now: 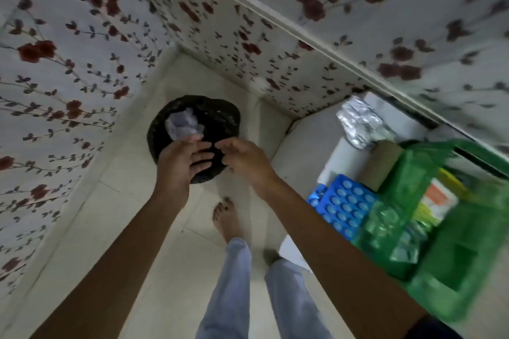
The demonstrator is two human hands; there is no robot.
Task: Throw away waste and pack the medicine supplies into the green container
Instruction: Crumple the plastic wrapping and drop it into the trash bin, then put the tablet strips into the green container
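Observation:
A bin lined with a black bag [220,115] stands on the floor in the corner. Crumpled pale waste [183,124] lies in its mouth, just past the fingertips of my left hand [179,165], whose fingers are spread above the bin. Close beside it, my right hand [243,158] hovers over the bin's near edge with loosely curled fingers and nothing visible in it. The green container [446,261] sits at the right on a white surface [305,140], with an orange and white box [438,199] inside. Blue blister packs [344,206] and silver foil strips [358,124] lie next to it.
Floral-papered walls [68,77] close in the corner at left and behind the bin. A brown roll [385,165] rests between the foil strips and the green container. My bare foot [225,217] and trouser legs stand on the pale tiled floor [137,215].

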